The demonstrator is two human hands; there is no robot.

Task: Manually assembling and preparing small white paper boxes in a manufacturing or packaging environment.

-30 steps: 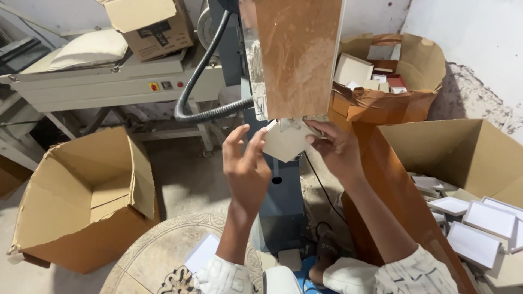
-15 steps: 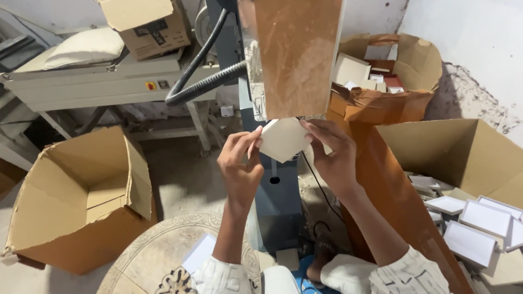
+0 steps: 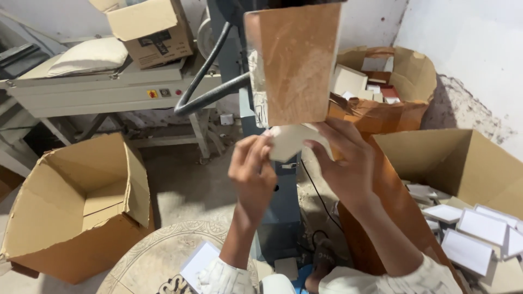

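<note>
Item one: the white card piece (image 3: 289, 142), a small pale flat sheet, which I see held up at chest height between both grips, its upper edge just under the brown board.

Left grip (image 3: 253, 174): I read it as closed on the card's left edge, fingertips (image 3: 262, 146) pinching it, palm turned away from the camera.

Right grip (image 3: 346, 160): closed on the card's right side, thumb in front and fingers curled behind, so the card spans the gap between the two grips.

Directly above both grips: a brown board (image 3: 294, 62), upright and scuffed, fixed to the blue machine column (image 3: 283, 218) that runs down behind and below the grips. A dark hose (image 3: 204, 90) loops to the upper left of the left grip.

Left of and below the left grip: an open cardboard box (image 3: 81, 207) on the floor, flaps raised.

Far upper left of the left grip: a grey machine surface (image 3: 109, 90) carrying a white cushion-like sack (image 3: 90, 54) and a smaller carton (image 3: 150, 32).

Upper right of the right grip: a brown bag-like carton (image 3: 392, 92) holding pale and dark flat pieces.

Right of and below the right grip: a large open box (image 3: 463, 163) and a spread of white flat cards (image 3: 479, 228).

Below both grips: a round patterned surface (image 3: 152, 256) with one white card (image 3: 199, 261) on it.
</note>
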